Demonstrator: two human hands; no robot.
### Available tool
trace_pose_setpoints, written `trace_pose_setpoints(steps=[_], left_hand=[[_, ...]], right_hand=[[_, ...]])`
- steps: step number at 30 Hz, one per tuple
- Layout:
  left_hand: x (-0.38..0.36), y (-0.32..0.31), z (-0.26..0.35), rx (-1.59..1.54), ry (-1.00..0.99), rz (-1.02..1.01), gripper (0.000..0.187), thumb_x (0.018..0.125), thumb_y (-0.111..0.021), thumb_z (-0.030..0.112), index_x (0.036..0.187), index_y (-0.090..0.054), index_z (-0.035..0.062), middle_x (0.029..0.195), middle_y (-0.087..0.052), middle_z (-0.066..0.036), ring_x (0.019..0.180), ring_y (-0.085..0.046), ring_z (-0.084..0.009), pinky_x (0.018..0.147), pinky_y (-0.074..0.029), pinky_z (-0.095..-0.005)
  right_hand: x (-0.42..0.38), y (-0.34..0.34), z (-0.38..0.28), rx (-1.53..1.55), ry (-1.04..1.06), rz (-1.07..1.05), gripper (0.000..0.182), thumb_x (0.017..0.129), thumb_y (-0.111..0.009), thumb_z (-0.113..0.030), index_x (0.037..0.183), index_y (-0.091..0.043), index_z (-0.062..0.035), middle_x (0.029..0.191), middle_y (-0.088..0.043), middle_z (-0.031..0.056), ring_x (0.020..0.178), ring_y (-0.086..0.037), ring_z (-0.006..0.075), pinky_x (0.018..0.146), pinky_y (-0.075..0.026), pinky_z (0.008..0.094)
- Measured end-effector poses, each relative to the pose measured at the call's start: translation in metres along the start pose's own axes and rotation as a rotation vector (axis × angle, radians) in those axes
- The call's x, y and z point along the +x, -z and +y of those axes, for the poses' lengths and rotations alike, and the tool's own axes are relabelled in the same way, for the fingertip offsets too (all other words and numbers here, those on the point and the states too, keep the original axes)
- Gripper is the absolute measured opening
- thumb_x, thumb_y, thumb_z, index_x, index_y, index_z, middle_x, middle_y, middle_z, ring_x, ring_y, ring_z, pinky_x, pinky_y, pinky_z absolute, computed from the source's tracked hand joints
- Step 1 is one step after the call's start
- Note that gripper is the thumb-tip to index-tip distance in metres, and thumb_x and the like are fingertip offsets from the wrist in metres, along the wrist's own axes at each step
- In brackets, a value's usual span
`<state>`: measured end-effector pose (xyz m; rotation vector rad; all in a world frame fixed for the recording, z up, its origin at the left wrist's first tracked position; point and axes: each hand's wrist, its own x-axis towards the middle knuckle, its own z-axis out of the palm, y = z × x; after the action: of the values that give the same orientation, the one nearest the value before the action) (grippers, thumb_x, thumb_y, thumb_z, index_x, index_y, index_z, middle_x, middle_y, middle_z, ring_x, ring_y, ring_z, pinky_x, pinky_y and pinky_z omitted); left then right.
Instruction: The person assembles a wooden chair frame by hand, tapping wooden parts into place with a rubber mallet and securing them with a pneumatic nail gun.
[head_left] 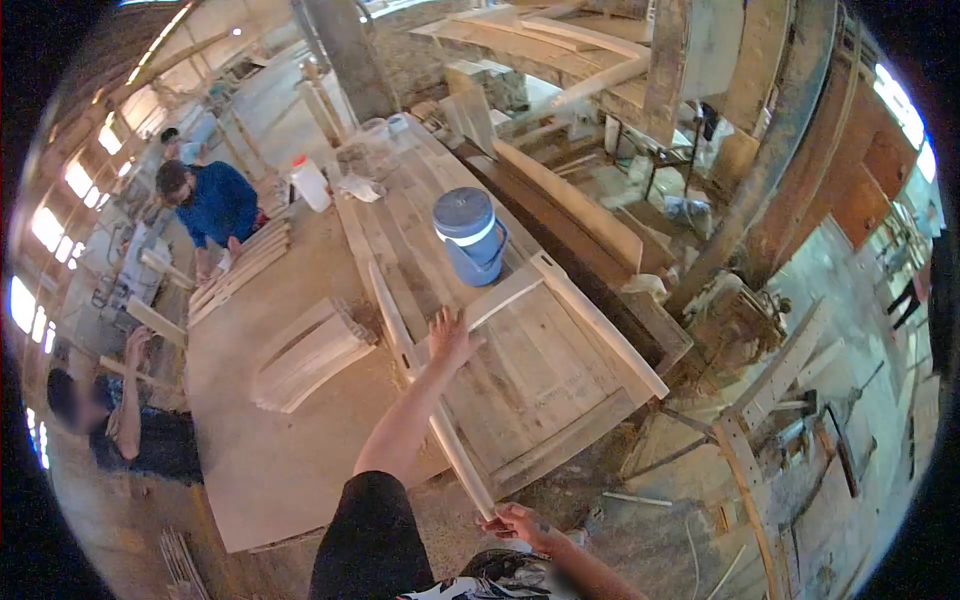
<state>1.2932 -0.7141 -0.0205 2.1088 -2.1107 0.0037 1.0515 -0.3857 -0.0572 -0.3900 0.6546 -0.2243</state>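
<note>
A wooden frame lies on the plank-topped table. It has a near post, a far post and a crosspiece between them. My left hand rests on the crosspiece near its joint with the near post, fingers spread and pointing away from me. At the lower end of the near post, which juts past the table edge, my right hand has its fingers closed round the wood. A blue jug with a handle stands upright beside the crosspiece.
Curved slats are piled on the brown board at left. A white bottle with a red cap stands beyond them. One person in blue handles more slats; another person is at far left. Timber fills the right side.
</note>
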Motion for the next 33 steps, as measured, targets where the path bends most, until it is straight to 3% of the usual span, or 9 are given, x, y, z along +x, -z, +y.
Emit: trace_pose_setpoints(steps=[3,7,9,13,21,25,29,32,33], left_hand=[[0.021,-0.014,-0.019,-0.005,-0.1,0.023,0.087,0.078,-0.076,0.052,0.141,-0.046,0.0006,0.143,-0.047,-0.03,0.13,-0.049,-0.0434,0.106,-0.04,-0.0567],[0.049,0.014,-0.019,-0.04,-0.108,-0.311,0.071,0.079,-0.077,0.047,0.126,-0.056,-0.0017,0.122,-0.062,-0.026,0.119,-0.058,-0.0388,0.095,-0.049,-0.0504],[0.015,0.065,-0.001,-0.495,-0.058,-0.316,0.063,0.08,-0.078,0.039,0.122,-0.057,-0.0031,0.109,-0.066,-0.023,0.115,-0.059,-0.0378,0.095,-0.049,-0.0456],[0.0,0.021,-0.024,-0.567,-0.121,-0.177,0.055,0.083,-0.075,0.028,0.124,-0.055,-0.0027,0.119,-0.06,-0.022,0.113,-0.058,-0.0358,0.094,-0.048,-0.0442],[-0.115,0.071,0.114,-0.985,0.015,-0.467,0.058,0.088,-0.071,0.032,0.132,-0.051,0.0003,0.123,-0.058,-0.019,0.113,-0.058,-0.0332,0.094,-0.049,-0.0438],[-0.215,0.094,0.196,-1.164,0.079,-0.6,0.059,0.09,-0.068,0.033,0.136,-0.048,0.0019,0.125,-0.058,-0.017,0.113,-0.058,-0.0319,0.094,-0.049,-0.0435],[-0.303,0.116,0.272,-1.355,0.141,-0.742,0.061,0.092,-0.066,0.035,0.14,-0.046,0.0034,0.127,-0.057,-0.016,0.113,-0.058,-0.0306,0.093,-0.049,-0.0433],[-0.348,0.121,0.323,-1.537,0.165,-0.82,0.062,0.094,-0.065,0.036,0.144,-0.044,0.0045,0.128,-0.056,-0.015,0.113,-0.058,-0.0297,0.093,-0.05,-0.0432],[-0.356,0.117,0.342,-1.601,0.176,-0.834,0.062,0.095,-0.064,0.037,0.145,-0.044,0.0049,0.129,-0.056,-0.014,0.113,-0.058,-0.0294,0.093,-0.05,-0.0431]], right_hand=[[0.006,-0.001,0.017,0.003,0.024,0.123,0.04,0.099,-0.062,-0.044,0.118,-0.067,-0.0089,0.114,-0.073,0.0028,0.096,-0.068,0.0124,0.087,-0.051,0.0306],[0.01,-0.001,0.042,-0.107,0.29,0.243,0.037,0.097,-0.067,-0.038,0.113,-0.062,-0.0049,0.1,-0.075,0.0043,0.082,-0.068,0.012,0.073,-0.053,0.027],[-0.004,-0.005,0.047,0.007,0.419,0.373,0.036,0.097,-0.068,-0.035,0.111,-0.058,-0.0041,0.096,-0.074,0.006,0.077,-0.068,0.0131,0.068,-0.053,0.0271],[-0.066,-0.012,0.04,0.034,0.683,0.371,0.032,0.098,-0.067,-0.031,0.11,-0.054,-0.0039,0.093,-0.071,0.0073,0.078,-0.067,0.0153,0.068,-0.054,0.0307],[-0.213,-0.008,0.073,-0.518,0.695,0.553,0.036,0.096,-0.067,-0.036,0.111,-0.058,-0.0044,0.084,-0.068,0.009,0.074,-0.067,0.0144,0.06,-0.053,0.0338],[-0.292,0.02,0.112,-0.643,0.888,0.828,0.032,0.096,-0.06,-0.037,0.102,-0.064,-0.0063,0.075,-0.066,0.0086,0.073,-0.067,0.0255,0.069,-0.052,0.0401],[-0.384,0.046,0.15,-0.447,0.956,0.727,0.034,0.094,-0.066,-0.036,0.104,-0.064,-0.0031,0.082,-0.071,0.0092,0.067,-0.068,0.0173,0.063,-0.054,0.0344],[-0.459,0.06,0.176,-0.625,0.796,0.939,0.032,0.095,-0.066,-0.034,0.108,-0.066,-0.0042,0.084,-0.071,0.0079,0.073,-0.068,0.016,0.068,-0.055,0.0327],[-0.475,0.072,0.187,-0.501,0.805,0.922,0.032,0.095,-0.066,-0.033,0.109,-0.066,-0.0047,0.085,-0.071,0.0079,0.076,-0.068,0.0159,0.069,-0.055,0.0326]])
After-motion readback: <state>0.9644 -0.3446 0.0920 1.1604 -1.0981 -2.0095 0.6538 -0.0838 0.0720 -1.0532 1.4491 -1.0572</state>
